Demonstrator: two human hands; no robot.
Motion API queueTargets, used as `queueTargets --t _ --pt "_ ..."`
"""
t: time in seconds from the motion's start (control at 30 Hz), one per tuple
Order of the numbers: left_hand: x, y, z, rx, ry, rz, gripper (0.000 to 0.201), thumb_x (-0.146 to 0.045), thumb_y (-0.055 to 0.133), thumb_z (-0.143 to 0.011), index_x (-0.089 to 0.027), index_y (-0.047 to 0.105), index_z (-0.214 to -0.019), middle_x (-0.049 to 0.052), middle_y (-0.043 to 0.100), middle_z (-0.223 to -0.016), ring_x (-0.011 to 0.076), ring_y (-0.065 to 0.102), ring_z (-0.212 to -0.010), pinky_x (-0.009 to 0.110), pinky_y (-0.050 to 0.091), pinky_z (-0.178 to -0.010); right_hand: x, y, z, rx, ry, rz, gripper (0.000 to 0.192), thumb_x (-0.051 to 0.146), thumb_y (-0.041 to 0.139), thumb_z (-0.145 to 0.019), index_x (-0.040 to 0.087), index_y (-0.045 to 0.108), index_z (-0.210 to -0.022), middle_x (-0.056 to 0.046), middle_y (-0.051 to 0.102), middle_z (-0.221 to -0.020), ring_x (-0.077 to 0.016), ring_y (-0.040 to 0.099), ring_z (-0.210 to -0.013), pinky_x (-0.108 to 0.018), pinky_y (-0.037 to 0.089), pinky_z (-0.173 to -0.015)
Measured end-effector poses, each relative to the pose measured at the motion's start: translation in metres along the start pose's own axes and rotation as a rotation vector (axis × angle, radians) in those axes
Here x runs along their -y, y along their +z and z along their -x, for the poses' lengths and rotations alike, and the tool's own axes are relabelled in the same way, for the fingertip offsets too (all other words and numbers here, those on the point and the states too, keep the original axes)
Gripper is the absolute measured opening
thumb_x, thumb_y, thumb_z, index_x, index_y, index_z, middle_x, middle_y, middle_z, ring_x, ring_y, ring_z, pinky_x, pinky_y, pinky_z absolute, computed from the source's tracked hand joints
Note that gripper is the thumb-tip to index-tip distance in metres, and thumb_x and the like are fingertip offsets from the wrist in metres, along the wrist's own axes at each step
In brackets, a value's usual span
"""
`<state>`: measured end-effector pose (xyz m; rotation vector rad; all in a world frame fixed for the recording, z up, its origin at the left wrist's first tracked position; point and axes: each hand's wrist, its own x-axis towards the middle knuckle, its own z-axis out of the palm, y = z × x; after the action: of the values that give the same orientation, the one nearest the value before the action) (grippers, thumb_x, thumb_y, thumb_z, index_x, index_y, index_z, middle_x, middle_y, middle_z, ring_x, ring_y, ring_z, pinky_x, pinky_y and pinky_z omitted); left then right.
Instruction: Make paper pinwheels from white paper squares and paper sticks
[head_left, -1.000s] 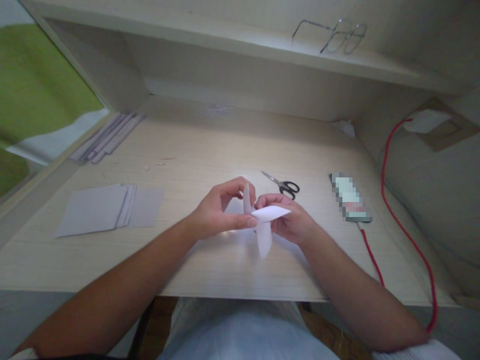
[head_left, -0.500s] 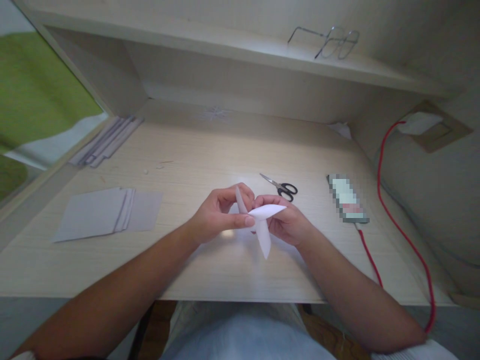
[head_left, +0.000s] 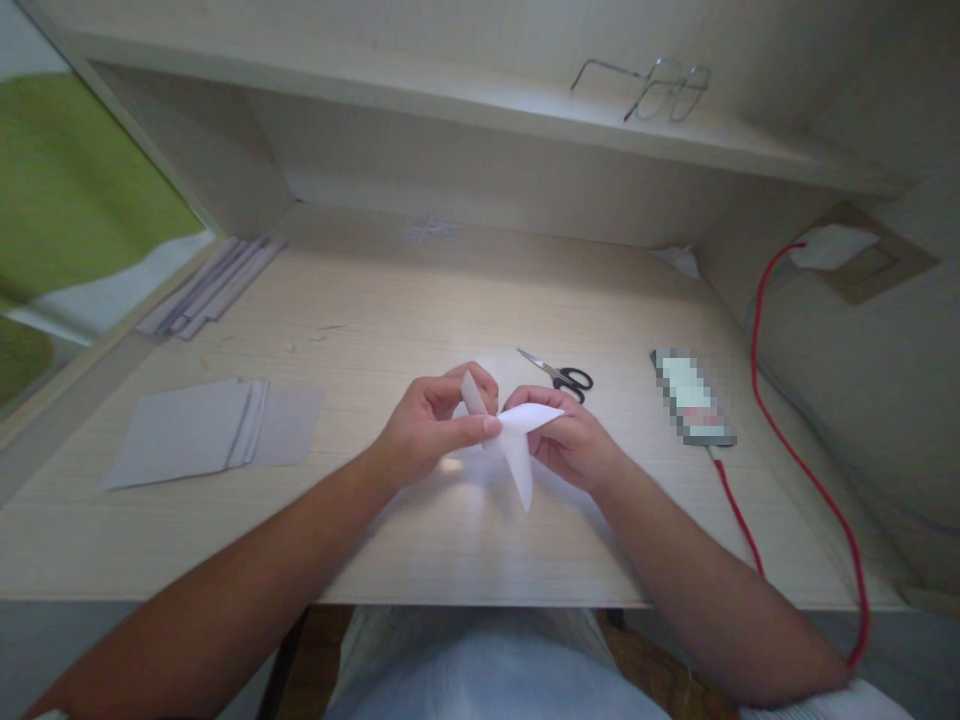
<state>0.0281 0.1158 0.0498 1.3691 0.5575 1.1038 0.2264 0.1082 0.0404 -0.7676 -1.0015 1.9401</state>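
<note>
A folded white paper piece (head_left: 519, 462) with several pointed flaps is held between my two hands above the desk's front part. My left hand (head_left: 439, 418) pinches it near the centre, the thumb lying against the folds. On the other side my right hand (head_left: 574, 440) grips it from behind, its fingers curled and partly hidden by the flaps. One flap points up and left, one to the right, and one down. Just beyond my right hand lie scissors with black handles (head_left: 559, 375), their blades pointing to the far left.
Paper sheets (head_left: 184, 430) lie on the left, with folded strips (head_left: 217, 285) behind them. A phone (head_left: 694, 398) with a red cable (head_left: 795, 440) is on the right. Eyeglasses (head_left: 660, 88) sit on the shelf (head_left: 420, 100). Thin white scraps (head_left: 429, 230) lie at the back.
Both hands and the folded paper have shifted slightly to the left. The flap by my left hand leans a little more to the left; the grip looks the same.
</note>
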Motion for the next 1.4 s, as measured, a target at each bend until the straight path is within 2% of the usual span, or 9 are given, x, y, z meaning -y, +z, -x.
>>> queueTargets --t 0.2,0.37,0.63,0.97,1.03,1.1,1.17,1.3,1.4 --pt "0.003 0.001 0.0 -0.061 0.028 -0.017 0.015 -0.029 0.083 -0.08 -0.019 0.074 -0.072 0.002 0.061 -0.083 0.0139 0.054 -0.074 0.03 0.041 -0.07 0.003 0.006 0.0 -0.023 -0.033 0.007 0.01 0.017 0.078 -0.069 0.017 0.073 -0.077 0.002 0.062 -0.066 -0.0097 0.053 -0.059 -0.021 0.042 -0.057" --pt "0.005 0.001 -0.001 -0.079 0.045 -0.024 0.015 -0.03 0.082 -0.078 -0.019 0.073 -0.072 0.003 0.062 -0.084 0.0155 0.054 -0.075 0.03 0.041 -0.069 -0.001 0.007 -0.001 -0.048 -0.027 -0.004 0.014 0.016 0.078 -0.068 0.018 0.073 -0.082 0.001 0.065 -0.072 -0.0116 0.058 -0.065 -0.024 0.045 -0.063" --pt "0.01 -0.004 -0.001 -0.087 -0.034 0.033 0.003 -0.022 0.076 -0.077 -0.02 0.073 -0.075 0.003 0.06 -0.086 0.0174 0.053 -0.08 0.031 0.04 -0.072 -0.004 0.002 -0.003 -0.041 -0.097 0.065 0.014 0.013 0.078 -0.068 0.019 0.071 -0.079 0.002 0.065 -0.072 -0.0116 0.057 -0.067 -0.024 0.043 -0.066" --pt "0.011 -0.003 -0.003 -0.098 -0.088 0.059 0.011 -0.027 0.079 -0.078 -0.02 0.071 -0.082 0.001 0.058 -0.083 0.0158 0.051 -0.076 0.029 0.039 -0.069 -0.002 0.001 -0.002 -0.056 -0.163 0.148 0.009 0.016 0.076 -0.073 0.019 0.069 -0.077 0.004 0.062 -0.068 -0.0109 0.053 -0.063 -0.024 0.039 -0.063" --pt "0.013 -0.004 -0.003 -0.164 -0.058 0.006 0.023 -0.028 0.083 -0.076 -0.023 0.071 -0.095 0.001 0.06 -0.092 0.0164 0.054 -0.082 0.028 0.041 -0.071 -0.002 0.001 -0.002 -0.063 -0.189 0.161 0.008 0.017 0.076 -0.075 0.02 0.068 -0.078 0.004 0.062 -0.068 -0.0117 0.055 -0.064 -0.025 0.04 -0.064" --pt "0.016 -0.004 -0.003 -0.247 0.015 -0.089 0.044 -0.028 0.086 -0.073 -0.028 0.067 -0.112 0.001 0.06 -0.104 0.0182 0.057 -0.094 0.029 0.044 -0.078 -0.002 -0.001 -0.002 -0.071 -0.204 0.162 0.009 0.018 0.076 -0.075 0.021 0.068 -0.078 0.004 0.063 -0.068 -0.0127 0.056 -0.065 -0.026 0.042 -0.065" --pt "0.017 -0.003 -0.003 -0.309 0.099 -0.216 0.055 -0.028 0.086 -0.074 -0.031 0.062 -0.123 0.001 0.059 -0.107 0.0193 0.057 -0.1 0.031 0.045 -0.085 -0.003 -0.002 -0.003 -0.084 -0.224 0.168 0.009 0.018 0.076 -0.076 0.021 0.068 -0.079 0.004 0.063 -0.068 -0.0131 0.057 -0.064 -0.027 0.044 -0.066" --pt "0.015 0.0 -0.001 -0.357 0.21 -0.408 0.049 -0.025 0.083 -0.078 -0.03 0.062 -0.122 -0.001 0.056 -0.094 0.0173 0.056 -0.089 0.032 0.044 -0.085 -0.004 -0.003 -0.003 -0.113 -0.281 0.228 0.008 0.019 0.076 -0.08 0.021 0.068 -0.08 0.004 0.065 -0.07 -0.0129 0.059 -0.066 -0.027 0.045 -0.068" --pt "0.011 0.004 0.001 -0.379 0.261 -0.451 0.03 -0.022 0.081 -0.082 -0.027 0.066 -0.107 -0.002 0.057 -0.087 0.0149 0.054 -0.079 0.032 0.043 -0.079 -0.004 -0.002 -0.003 -0.138 -0.301 0.262 0.01 0.022 0.077 -0.081 0.021 0.067 -0.079 0.004 0.066 -0.07 -0.0137 0.06 -0.067 -0.028 0.047 -0.069"
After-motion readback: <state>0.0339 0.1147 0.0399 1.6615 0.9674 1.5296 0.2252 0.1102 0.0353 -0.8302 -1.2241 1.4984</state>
